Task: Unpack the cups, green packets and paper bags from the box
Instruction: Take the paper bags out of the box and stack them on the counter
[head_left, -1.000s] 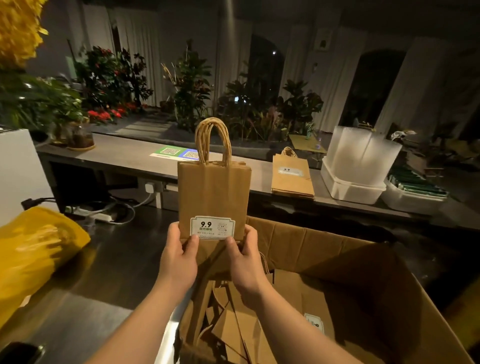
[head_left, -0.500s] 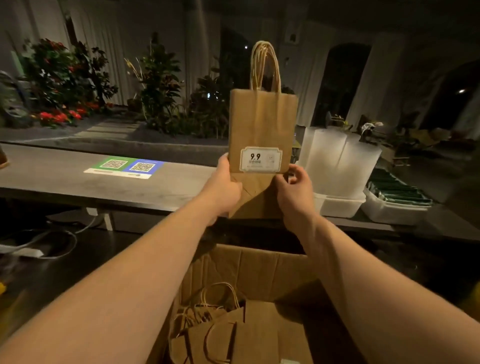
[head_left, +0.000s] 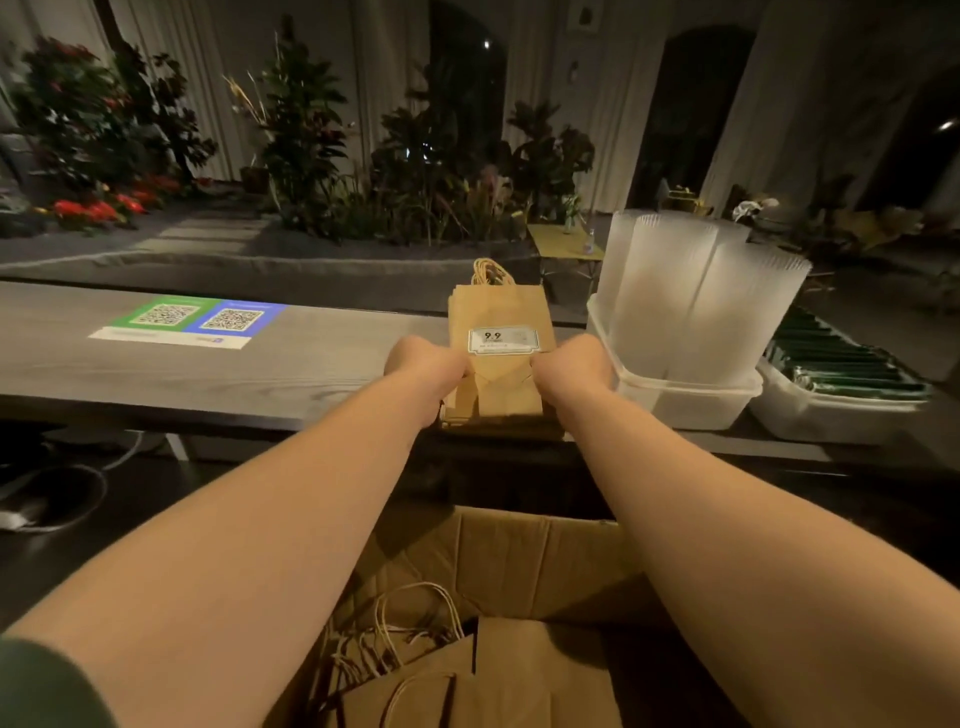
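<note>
A brown paper bag (head_left: 501, 322) with a white "9.9" label lies flat on a stack of paper bags on the grey counter (head_left: 208, 374). My left hand (head_left: 423, 366) grips its left edge and my right hand (head_left: 574, 366) grips its right edge. Below my arms the open cardboard box (head_left: 519, 551) holds several more paper bags (head_left: 467, 675) with twine handles. Sleeves of clear plastic cups (head_left: 691, 296) stand in a white tub (head_left: 685, 400) right of the stack. Green packets (head_left: 841, 364) fill a second white tub (head_left: 826, 415) at the far right.
A green and blue QR code sheet (head_left: 192, 322) lies on the counter's left part. Potted plants and red flowers line the far side behind the counter. Cables run on the dark lower surface at the left.
Both hands carried the labelled bag from above the box forward and down, and it now lies flat on the stack on the counter instead of upright in the air.
</note>
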